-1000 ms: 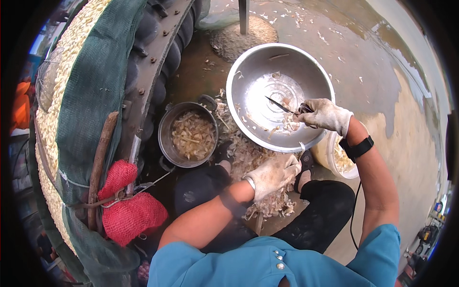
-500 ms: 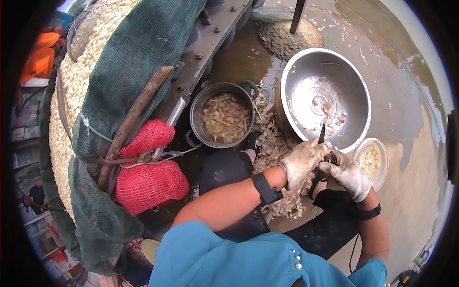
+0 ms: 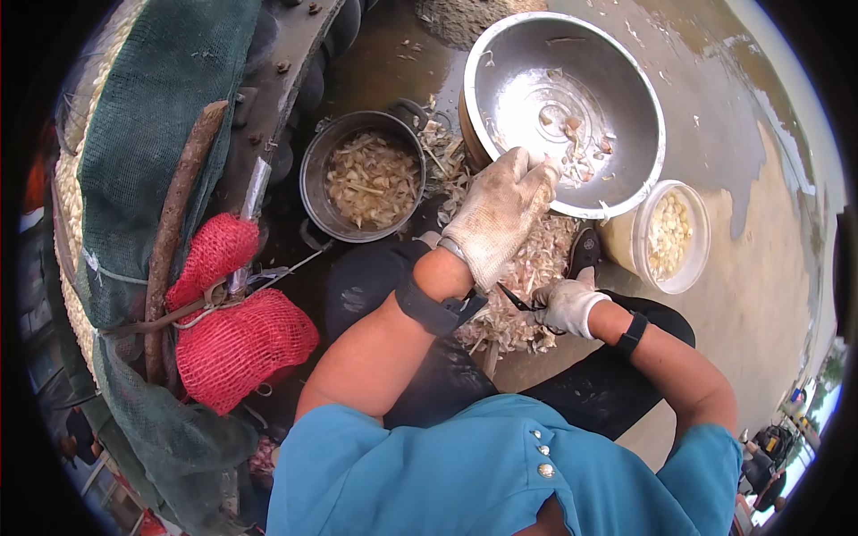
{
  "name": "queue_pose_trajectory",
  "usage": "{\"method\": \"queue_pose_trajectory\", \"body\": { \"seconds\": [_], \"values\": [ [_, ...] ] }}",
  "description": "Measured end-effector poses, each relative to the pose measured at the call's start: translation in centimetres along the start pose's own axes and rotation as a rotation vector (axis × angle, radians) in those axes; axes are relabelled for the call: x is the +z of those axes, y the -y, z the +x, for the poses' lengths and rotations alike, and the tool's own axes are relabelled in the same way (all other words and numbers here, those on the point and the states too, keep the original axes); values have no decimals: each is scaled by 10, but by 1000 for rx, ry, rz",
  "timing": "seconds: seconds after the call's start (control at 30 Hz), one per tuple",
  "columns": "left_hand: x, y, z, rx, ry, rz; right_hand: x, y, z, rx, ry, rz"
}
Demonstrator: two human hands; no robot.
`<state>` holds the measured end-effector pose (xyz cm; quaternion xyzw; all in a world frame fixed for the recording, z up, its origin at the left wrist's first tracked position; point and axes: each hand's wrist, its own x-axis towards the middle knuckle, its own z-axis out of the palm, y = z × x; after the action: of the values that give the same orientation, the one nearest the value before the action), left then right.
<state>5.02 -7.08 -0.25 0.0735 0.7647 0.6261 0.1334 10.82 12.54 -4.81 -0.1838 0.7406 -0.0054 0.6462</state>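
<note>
My left hand (image 3: 500, 214), in a soiled white glove, reaches over the near rim of a wide steel basin (image 3: 500, 85). Its fingers are bent together; whatever they may hold is hidden. Inside the basin lie a few garlic cloves (image 3: 572, 125) and bits of skin. Lower down, my gloved right hand (image 3: 572, 305) is closed around a dark pointed blade (image 3: 514, 297), whose tip points left; its handle is mostly covered. Beneath both hands spreads a heap of garlic skins (image 3: 532, 259). Peeled cloves (image 3: 668, 237) fill part of a pale plastic tub (image 3: 700, 255) beside the basin.
A two-handled metal pot (image 3: 308, 183) with skins in liquid stands left of the heap. Further left are a red mesh sack (image 3: 246, 348), a wooden stick (image 3: 183, 205) and green netting (image 3: 161, 116). My shoe (image 3: 585, 248) is between heap and tub.
The hands have come apart: my left hand has gone to the basin, my right hand has lowered with the blade, now pointing left instead of up. The whole view has shifted.
</note>
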Motion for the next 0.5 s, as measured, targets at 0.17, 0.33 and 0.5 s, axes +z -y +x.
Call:
{"method": "queue_pose_trajectory", "body": {
  "seconds": [0.17,0.33,0.5],
  "values": [
    [4,-1,1,85,82,78,42,-2,57,-26,39,-83],
    [3,-10,3,-119,80,-150,48,3,97,-31,37,-92],
    [4,-9,5,-95,94,-92,46,-20,129,56,-150,172]
  ]
}}
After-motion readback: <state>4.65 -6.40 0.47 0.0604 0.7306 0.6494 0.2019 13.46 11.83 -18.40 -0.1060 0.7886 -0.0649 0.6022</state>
